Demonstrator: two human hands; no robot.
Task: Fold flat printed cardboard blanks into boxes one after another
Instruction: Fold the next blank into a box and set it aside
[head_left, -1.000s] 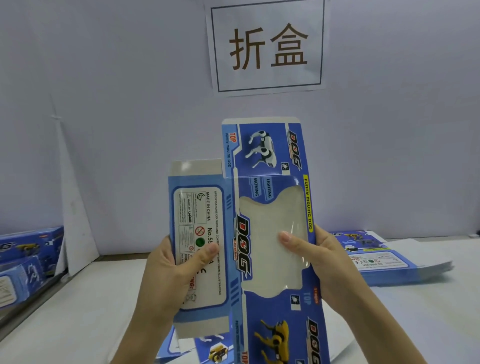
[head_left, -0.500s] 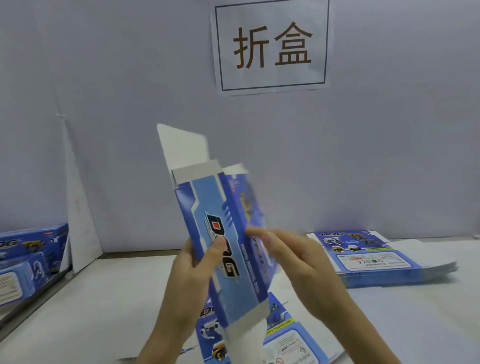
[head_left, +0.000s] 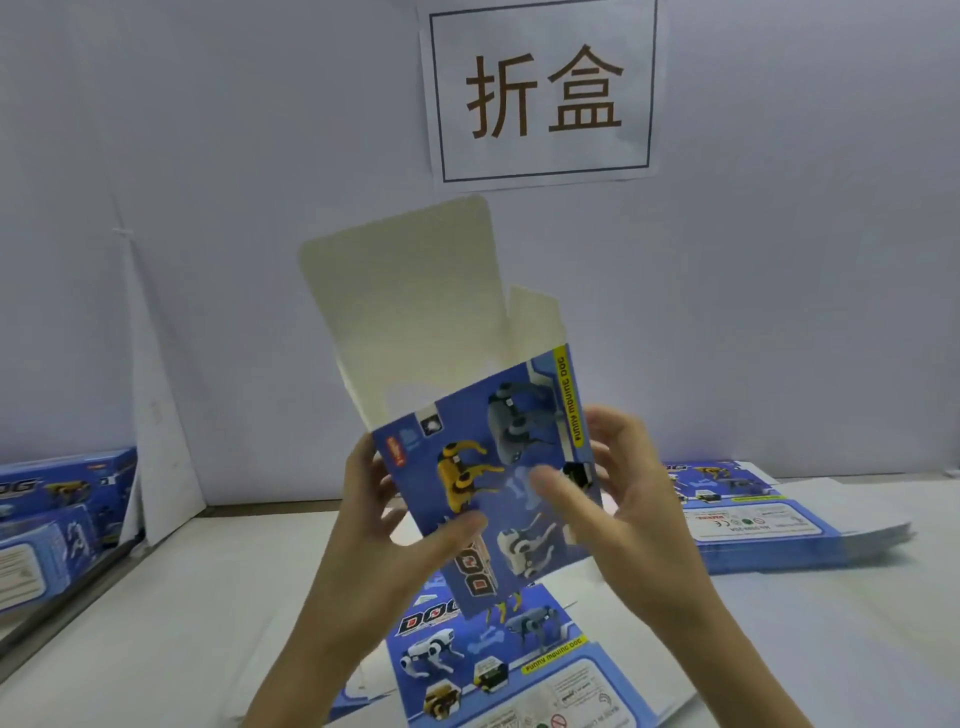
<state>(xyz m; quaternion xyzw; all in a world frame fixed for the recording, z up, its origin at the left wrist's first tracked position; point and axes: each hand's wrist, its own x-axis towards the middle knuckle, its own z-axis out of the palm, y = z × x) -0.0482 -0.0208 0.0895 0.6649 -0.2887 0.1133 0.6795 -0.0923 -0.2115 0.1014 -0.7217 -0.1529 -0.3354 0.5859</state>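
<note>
A blue printed cardboard box (head_left: 483, 467) with robot dogs on it is held up in front of me, popped open into a sleeve. Its white top flaps (head_left: 410, 306) stand upright and unfolded. My left hand (head_left: 395, 525) grips the box's left edge, thumb on the printed face and fingers behind. My right hand (head_left: 618, 499) holds the right edge, thumb lying across the front face. The box's lower end hangs just above another flat blank (head_left: 498, 670) lying on the table below my hands.
A stack of flat blanks (head_left: 769, 514) lies on the table at the right. Finished blue boxes (head_left: 57, 514) are piled at the far left beside a leaning white sheet (head_left: 156, 415). A paper sign (head_left: 540, 93) hangs on the wall behind.
The box has been turned so its dog-printed face looks at me and has opened from a narrow sleeve into a wider one. Both hands shifted to its side edges.
</note>
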